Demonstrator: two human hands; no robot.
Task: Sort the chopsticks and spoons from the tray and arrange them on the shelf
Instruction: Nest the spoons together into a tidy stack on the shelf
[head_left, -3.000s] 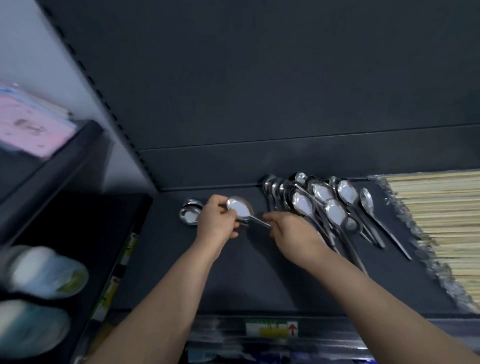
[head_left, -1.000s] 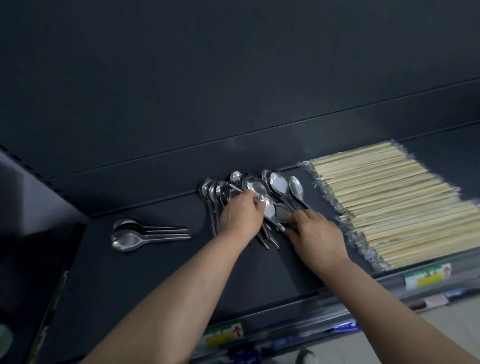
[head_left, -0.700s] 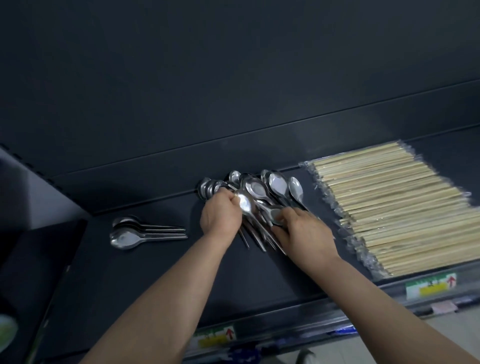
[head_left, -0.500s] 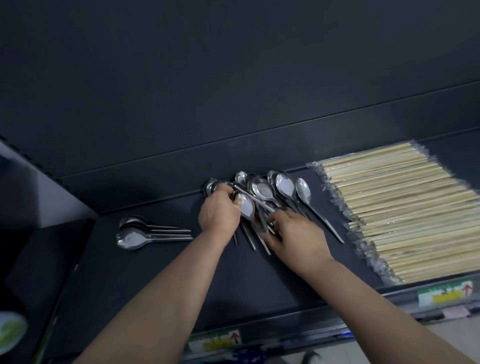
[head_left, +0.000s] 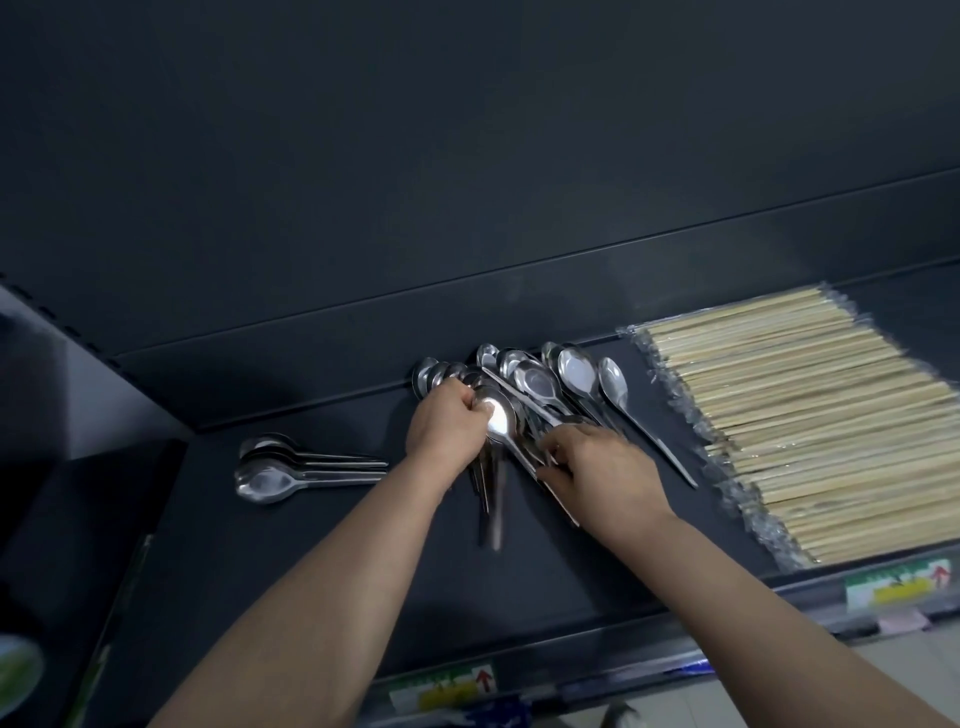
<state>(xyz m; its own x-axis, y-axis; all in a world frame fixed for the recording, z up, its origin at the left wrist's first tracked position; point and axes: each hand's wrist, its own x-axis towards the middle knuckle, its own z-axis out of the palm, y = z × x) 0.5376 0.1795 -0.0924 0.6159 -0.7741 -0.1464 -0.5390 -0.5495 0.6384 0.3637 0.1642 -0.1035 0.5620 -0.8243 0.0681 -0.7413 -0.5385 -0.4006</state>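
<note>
spoons: shiny metal | chopsticks: pale wood, clear wrap | shelf: matt dark

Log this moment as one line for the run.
left grip: holds spoon pile | right grip: holds pile's handles | small spoon stack: lying apart, left | wrapped chopsticks: right on shelf

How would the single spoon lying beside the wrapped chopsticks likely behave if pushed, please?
The single spoon looks like polished metal, so probably stiff and apt to slide on the smooth shelf. Its rounded bowl might let it pivot or rock rather than roll.
</note>
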